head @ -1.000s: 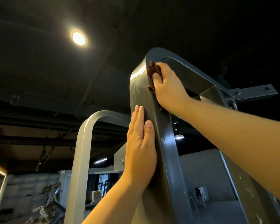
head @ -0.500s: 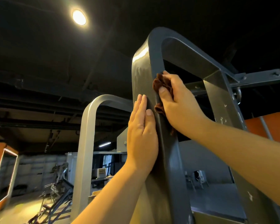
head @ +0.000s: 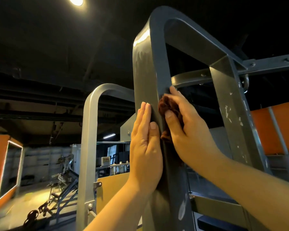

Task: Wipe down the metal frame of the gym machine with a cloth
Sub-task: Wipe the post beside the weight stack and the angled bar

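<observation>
The dark grey metal frame (head: pixel 145 67) of the gym machine rises in front of me, bending over at the top. My right hand (head: pixel 187 130) grips a bunched brown cloth (head: pixel 164 105) and presses it against the upright's right face, thumb over the cloth. My left hand (head: pixel 145 144) lies flat with straight fingers on the upright's left face, just beside the cloth. Part of the cloth is hidden under my right palm.
A lighter grey arched frame (head: pixel 90 130) stands to the left. A chipped grey post (head: pixel 235 117) and a bolted crossbar (head: pixel 270 64) are at right. Other gym equipment (head: pixel 57 189) sits on the floor at lower left, orange walls (head: pixel 274 127) behind.
My right hand has slid the cloth down the upright from the top bend to level with my left fingertips. My left hand has stayed flat on the frame. The view has tilted downward.
</observation>
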The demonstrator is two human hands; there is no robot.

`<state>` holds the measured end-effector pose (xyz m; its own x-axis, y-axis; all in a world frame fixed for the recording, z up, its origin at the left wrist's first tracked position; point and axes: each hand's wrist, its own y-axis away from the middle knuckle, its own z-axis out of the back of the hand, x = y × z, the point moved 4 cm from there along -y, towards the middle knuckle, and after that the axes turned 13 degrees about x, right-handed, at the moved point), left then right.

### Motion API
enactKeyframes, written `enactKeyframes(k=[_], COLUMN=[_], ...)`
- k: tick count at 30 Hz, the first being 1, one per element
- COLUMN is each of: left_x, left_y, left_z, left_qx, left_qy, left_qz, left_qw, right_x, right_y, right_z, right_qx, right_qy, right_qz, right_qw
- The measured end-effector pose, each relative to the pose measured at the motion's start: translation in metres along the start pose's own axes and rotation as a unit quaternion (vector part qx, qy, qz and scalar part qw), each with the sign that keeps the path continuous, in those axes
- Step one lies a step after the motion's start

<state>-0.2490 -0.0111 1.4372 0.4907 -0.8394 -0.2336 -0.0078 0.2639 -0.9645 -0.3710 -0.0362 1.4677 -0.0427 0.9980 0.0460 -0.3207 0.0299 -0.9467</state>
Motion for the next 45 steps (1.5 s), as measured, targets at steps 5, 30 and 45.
enactKeyframes(k=[5,30,45], left_x=[0.005,0.006,0.006], left_y=[0.021,0.087,0.093], left_z=[-0.003,-0.014,-0.014], left_qx=[0.005,0.002,-0.002], left_qy=[0.018,-0.05,-0.045], left_qz=[0.001,0.027,0.035], left_qw=[1.0,0.998,0.998], right_x=[-0.005,-0.004,-0.008], right_y=[0.065,0.095,0.082], right_z=[-0.025,-0.027,-0.019], right_qx=[0.006,0.039,0.069], right_qy=[0.005,-0.059,-0.051], right_qz=[0.026,-0.017,-0.023], right_qw=[1.0,0.997,0.996])
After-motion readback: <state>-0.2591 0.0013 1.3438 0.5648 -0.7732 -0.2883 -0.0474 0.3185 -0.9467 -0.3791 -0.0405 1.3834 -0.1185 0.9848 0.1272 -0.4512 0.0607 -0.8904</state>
